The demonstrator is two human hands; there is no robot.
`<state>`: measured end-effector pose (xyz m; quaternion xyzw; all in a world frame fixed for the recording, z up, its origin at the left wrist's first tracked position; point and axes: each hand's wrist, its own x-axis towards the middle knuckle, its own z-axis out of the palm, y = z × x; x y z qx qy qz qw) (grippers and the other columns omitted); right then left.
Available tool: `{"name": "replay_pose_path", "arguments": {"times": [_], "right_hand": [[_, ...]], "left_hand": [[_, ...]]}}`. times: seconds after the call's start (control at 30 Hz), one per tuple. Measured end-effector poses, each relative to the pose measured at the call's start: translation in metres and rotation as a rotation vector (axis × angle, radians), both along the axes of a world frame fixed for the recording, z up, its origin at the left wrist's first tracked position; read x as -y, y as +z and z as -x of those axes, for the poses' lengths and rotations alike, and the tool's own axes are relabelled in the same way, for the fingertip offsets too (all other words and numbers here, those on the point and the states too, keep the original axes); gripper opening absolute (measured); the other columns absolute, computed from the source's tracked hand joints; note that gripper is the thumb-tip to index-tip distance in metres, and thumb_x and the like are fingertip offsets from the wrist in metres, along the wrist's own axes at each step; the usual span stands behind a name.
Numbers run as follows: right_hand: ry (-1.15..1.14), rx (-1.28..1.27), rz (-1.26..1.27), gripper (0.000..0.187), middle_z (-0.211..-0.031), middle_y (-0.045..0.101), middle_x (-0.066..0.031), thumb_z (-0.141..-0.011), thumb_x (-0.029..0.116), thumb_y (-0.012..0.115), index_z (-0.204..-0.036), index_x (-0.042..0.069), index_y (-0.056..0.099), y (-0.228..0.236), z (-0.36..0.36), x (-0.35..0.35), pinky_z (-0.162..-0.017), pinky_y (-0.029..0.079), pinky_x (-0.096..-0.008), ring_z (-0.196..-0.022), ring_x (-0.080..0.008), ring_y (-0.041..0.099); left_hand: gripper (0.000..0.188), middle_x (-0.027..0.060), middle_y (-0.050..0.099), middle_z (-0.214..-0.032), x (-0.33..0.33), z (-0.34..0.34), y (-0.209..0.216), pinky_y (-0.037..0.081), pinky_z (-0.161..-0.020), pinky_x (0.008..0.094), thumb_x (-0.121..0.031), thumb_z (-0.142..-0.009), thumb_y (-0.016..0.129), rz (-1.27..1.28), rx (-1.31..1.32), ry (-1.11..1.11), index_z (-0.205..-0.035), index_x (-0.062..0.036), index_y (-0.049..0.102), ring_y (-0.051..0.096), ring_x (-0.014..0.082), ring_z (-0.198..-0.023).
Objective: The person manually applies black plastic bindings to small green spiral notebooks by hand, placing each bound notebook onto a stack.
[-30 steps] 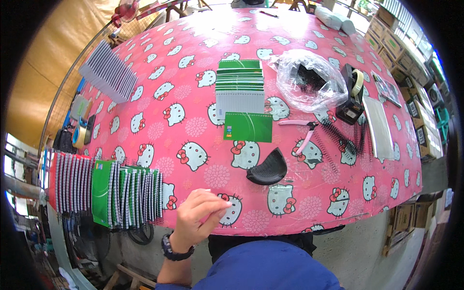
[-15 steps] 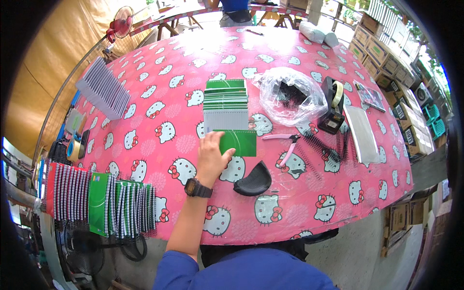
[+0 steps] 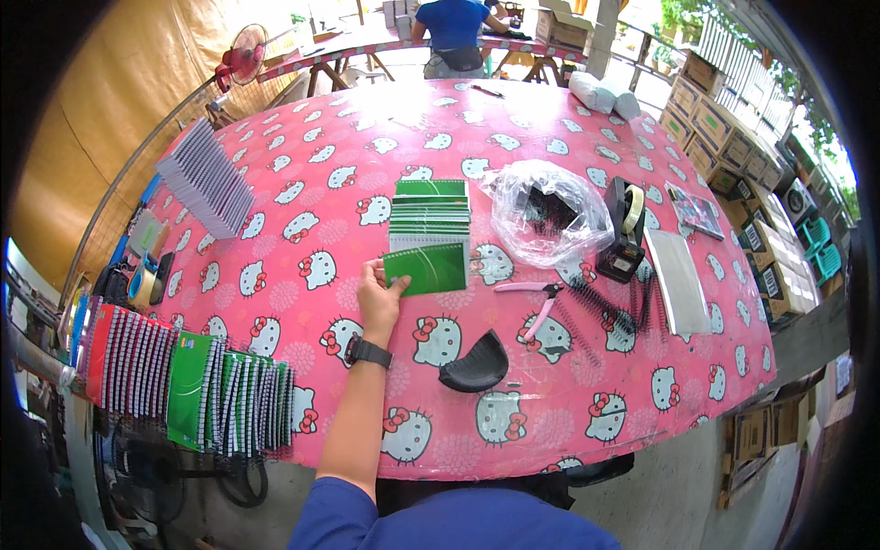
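My left hand (image 3: 379, 298) pinches the left edge of a small green notebook (image 3: 433, 269), thumb on its cover. The notebook lies slightly tilted at the near end of an overlapping row of green-covered notebooks (image 3: 429, 213). My right hand is out of view. Nearer to me sits a black, half-round object (image 3: 475, 362) on the pink patterned table (image 3: 458, 426). Pink-handled pliers (image 3: 541, 307) rest to the right of the held notebook. Beside them are black spiral coils (image 3: 610, 307), and a clear plastic bag (image 3: 513, 220) holding dark pieces is farther back.
A tape dispenser (image 3: 625, 234) and a flat pale slab (image 3: 676, 282) occupy the right side. Red (image 3: 133, 362) and green spiral notebooks (image 3: 252, 399) line the left edge, with a pale fanned stack (image 3: 206, 183) beyond. Cartons (image 3: 706, 110) and a person in blue (image 3: 452, 23) are farther off.
My left hand has shifted left from the notebook's face to its left edge. The notebook has moved left and now tilts slightly. The whole view has also shifted a little.
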<state>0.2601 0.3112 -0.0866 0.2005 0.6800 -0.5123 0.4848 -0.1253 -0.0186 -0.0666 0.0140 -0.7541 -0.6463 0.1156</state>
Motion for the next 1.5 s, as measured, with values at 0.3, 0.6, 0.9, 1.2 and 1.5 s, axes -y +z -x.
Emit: {"name": "replay_pose_path", "arguments": {"times": [0.3,0.6,0.9,1.2,1.5], "right_hand": [[0.022,-0.089,-0.006,0.020,-0.075,0.061,-0.0135,-0.086,0.020,0.061,-0.084,0.001,0.061,0.010,0.005,0.007,-0.065,0.047,-0.0376,-0.071,-0.0277,0.061],[0.178,-0.625,0.002,0.019,-0.071,0.060,-0.0136,-0.085,0.019,0.063,-0.080,0.001,0.060,0.090,0.048,-0.012,-0.063,0.046,-0.0380,-0.069,-0.0284,0.060],[-0.101,-1.660,-0.814,0.030,-0.100,0.060,-0.0154,-0.079,0.011,0.065,-0.105,0.000,0.056,0.070,0.213,0.010,-0.087,0.045,-0.0412,-0.099,-0.0337,0.054],[-0.031,-1.388,-0.472,0.034,-0.100,0.054,-0.0185,-0.076,-0.002,0.056,-0.109,0.001,0.053,0.101,0.186,0.052,-0.081,0.047,-0.0409,-0.093,-0.0355,0.057],[0.152,-1.389,-0.032,0.023,-0.088,0.061,-0.0132,-0.079,0.009,0.064,-0.099,0.004,0.054,0.091,0.165,0.116,-0.070,0.049,-0.0415,-0.084,-0.0335,0.061]], "left_hand": [[0.045,0.0075,0.067,-0.086,-0.001,0.035,-0.017,0.051,-0.072,0.0289,-0.014,-0.064,0.085,0.266,-0.098,0.059,-0.099,0.0008,0.060,0.063,0.0155,-0.077],[0.035,0.0030,0.061,-0.086,0.024,-0.005,0.021,0.051,-0.071,0.0261,0.003,-0.070,0.075,-0.172,-0.106,-0.249,-0.093,-0.0030,0.049,0.059,0.0116,-0.079],[0.040,0.0055,0.057,-0.093,0.042,-0.175,0.053,0.052,-0.069,0.0244,0.007,-0.071,0.075,-0.051,0.220,-0.510,-0.097,-0.0046,0.047,0.060,0.0116,-0.083],[0.024,0.0076,0.059,-0.096,0.028,-0.203,0.025,0.043,-0.097,0.0375,0.007,-0.078,0.067,-0.343,0.097,-0.320,-0.093,-0.0042,0.052,0.059,0.0190,-0.097],[0.029,0.0118,0.056,-0.103,0.014,-0.207,0.024,0.041,-0.096,0.0397,0.009,-0.073,0.056,-0.403,-0.023,-0.318,-0.099,-0.0028,0.051,0.055,0.0240,-0.102]]}}
